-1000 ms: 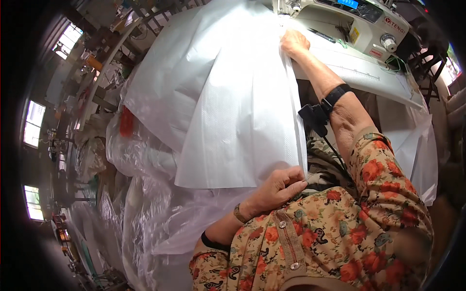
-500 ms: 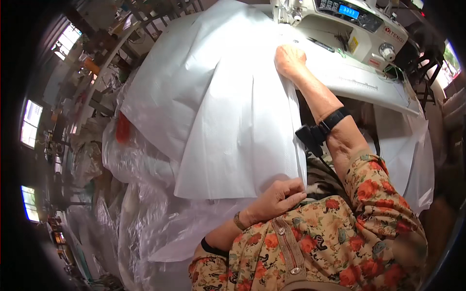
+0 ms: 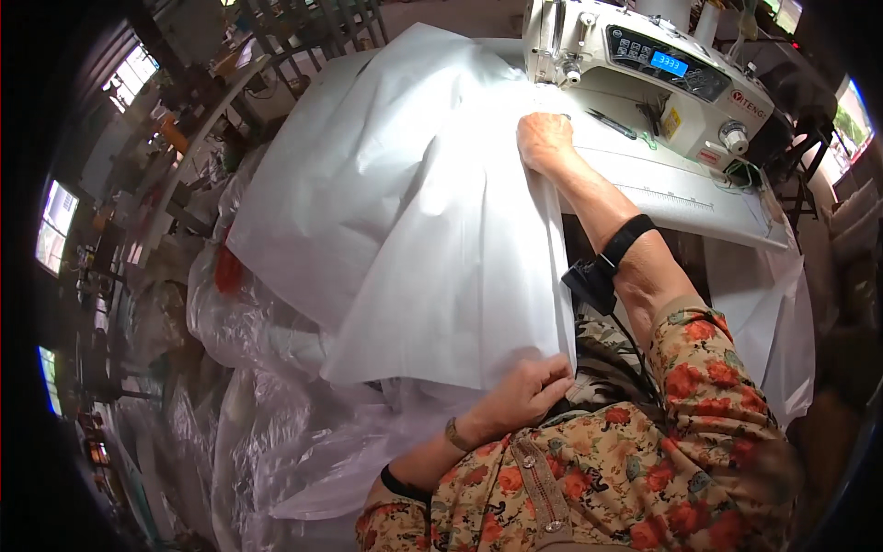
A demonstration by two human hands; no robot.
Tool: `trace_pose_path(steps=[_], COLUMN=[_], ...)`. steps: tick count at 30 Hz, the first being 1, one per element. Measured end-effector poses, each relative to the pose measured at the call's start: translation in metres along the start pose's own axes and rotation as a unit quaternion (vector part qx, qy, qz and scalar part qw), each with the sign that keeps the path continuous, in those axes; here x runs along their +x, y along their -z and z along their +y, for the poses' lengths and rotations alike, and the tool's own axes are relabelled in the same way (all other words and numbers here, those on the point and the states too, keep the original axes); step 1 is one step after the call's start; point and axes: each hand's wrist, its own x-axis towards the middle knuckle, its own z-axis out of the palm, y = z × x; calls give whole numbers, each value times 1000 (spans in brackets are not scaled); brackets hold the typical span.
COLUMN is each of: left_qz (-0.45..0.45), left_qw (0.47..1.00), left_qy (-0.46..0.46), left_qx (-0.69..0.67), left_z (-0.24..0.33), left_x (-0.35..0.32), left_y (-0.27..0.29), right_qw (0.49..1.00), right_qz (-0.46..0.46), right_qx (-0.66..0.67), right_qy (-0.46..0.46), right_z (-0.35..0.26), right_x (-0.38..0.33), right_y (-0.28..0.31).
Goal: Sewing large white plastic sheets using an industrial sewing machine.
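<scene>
Right hand (image 3: 544, 140) lies flat, fingers closed down on the white sheet (image 3: 432, 230) at its far right edge, just in front of the sewing machine (image 3: 644, 69) head — pressing the material to the surface (image 3: 681, 198) so the edge stays lined up near the needle end. Not a grip, more a palm-down hold.

Left hand (image 3: 533, 391) is at the sheet's near corner, close to the body, fingers curled and pinching the edge. With one hand at each end of the same right-hand edge, the fold reads as being kept taut and straight between them — my judgement, not something visible as tension.

Sheet itself: large, white, folded over in layers, spread across the left part of the surface and draping off the near edge toward the lap. The right edge runs roughly straight from the machine to the near hand.

Below and left of the surface, crumpled clear plastic (image 3: 276, 432) is piled up — likely overflow, bunched where it won't drag on the feed.

Black band with a small box (image 3: 607, 267) sits on the right forearm, cable trailing toward the body.

Machine sits at the far right corner of the surface, its display lit.
</scene>
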Motion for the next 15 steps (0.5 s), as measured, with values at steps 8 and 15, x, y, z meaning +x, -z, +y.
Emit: trace_pose_path(steps=[8, 15], left_qz=[80, 95], left_qw=[997, 992], left_qy=[7, -56], left_qx=[-15, 58], left_z=[-4, -3], left_x=[4, 9], left_y=[-1, -7], right_qw=[996, 998], right_qz=[-12, -21], right_qx=[79, 51], right_qy=[-37, -22], right_z=[12, 4], right_x=[-22, -72], right_y=[-4, 0])
